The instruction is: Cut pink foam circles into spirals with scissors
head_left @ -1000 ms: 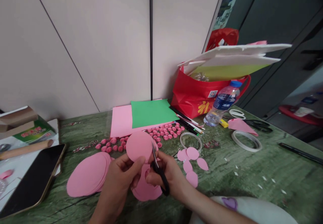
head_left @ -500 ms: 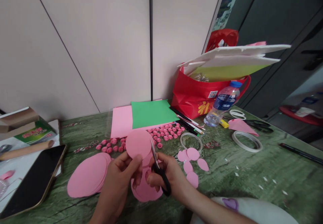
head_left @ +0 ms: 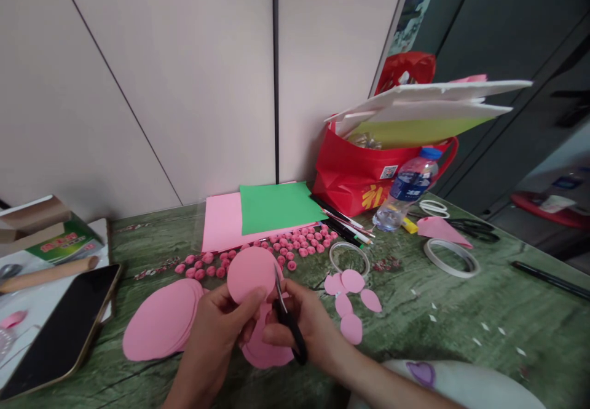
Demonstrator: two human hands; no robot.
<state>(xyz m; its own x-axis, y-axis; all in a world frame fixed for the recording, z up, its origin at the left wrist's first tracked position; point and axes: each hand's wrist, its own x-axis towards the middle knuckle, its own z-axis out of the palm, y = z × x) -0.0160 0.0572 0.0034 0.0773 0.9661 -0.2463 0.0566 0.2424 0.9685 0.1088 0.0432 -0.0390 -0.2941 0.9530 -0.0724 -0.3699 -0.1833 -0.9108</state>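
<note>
Between the thumb and fingers of my left hand is a round pink paper disc, held up above the table. My right hand grips black-handled scissors, whose blades lie along the disc's right edge. Beneath my hands rests another stack of pink paper rounds, partly hidden by them. To the left of my left hand is a larger stack of pink paper circles. Several small pink paper petals lie to the right of my right hand.
Rolled pink paper buds lie behind my hands, before green paper. Tape rolls, a water bottle and a red bag stand right. A phone lies left.
The pink disc has dropped slightly and shifted a little left with my left hand. My right hand and the scissors have also moved slightly, with the handles tilted a bit differently.
</note>
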